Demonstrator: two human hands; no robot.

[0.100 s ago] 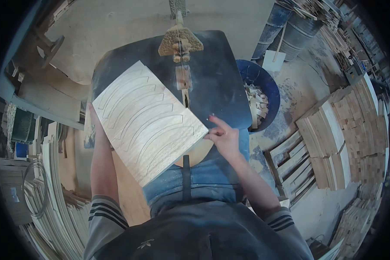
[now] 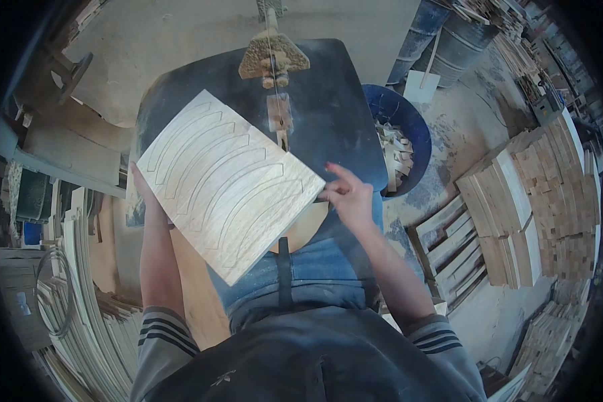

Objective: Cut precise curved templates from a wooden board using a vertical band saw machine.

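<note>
Board shift: since the earlier frame, we see the pale board turned slightly anticlockwise, our right hand moving with its corner.
Board place: it lies aslant over the near left of the dark table, its nearest corner jutting out above our jeans.
Right fingers: thumb and fingertip look narrowed on the right corner, with another finger lifted free.
Left fingers: our left hand is at the left edge, fingers mostly hidden; we cannot tell how firmly they hold.
Blade risk: the far edge lies near the thin blade; we judge that a slipping corner grip could twist the board into it, or let the lifted finger stray closer.
Overhang risk: uneven support could tip the jutting corner downward.
Board surface: flat, four-cornered, faintly grained, drawn with thin curved bands.
Guard metal: the angular guard looks crusted with tan dust.
Table top: smooth, round-cornered, with a worn rectangular insert.
Bin: round and blue, holding jagged pale offcuts.
Timber stacks: blocky, straight-sided, rough-looking wood to our right.
</note>
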